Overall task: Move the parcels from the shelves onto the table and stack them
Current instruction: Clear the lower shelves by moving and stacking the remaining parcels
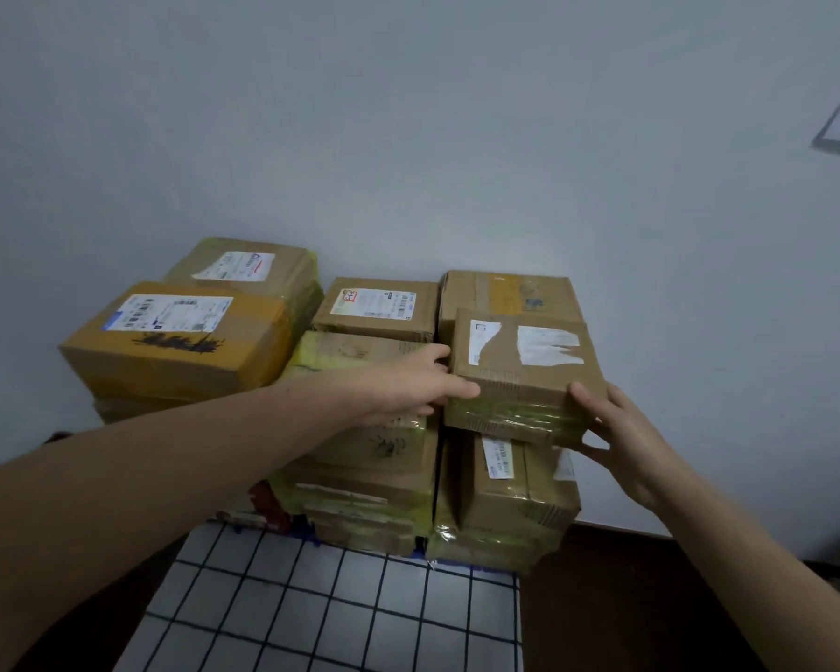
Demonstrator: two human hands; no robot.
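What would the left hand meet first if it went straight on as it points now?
The parcel with torn white labels: the left hand points at its left side and seems to touch it, though depth is unclear.

Shows a small brown cardboard parcel [524, 361] with two torn white label scraps on its lid, lying level atop the front right stack. Gripped by the left hand [408, 380] at its left edge and the right hand [621, 438] at its near right corner. Rests on a taller brown taped parcel [505, 482]. Shows more stacks close beside: a yellow-taped cardboard box [175, 341] with a black scribble at left, and a brown box with a red-marked label [377, 308] behind.
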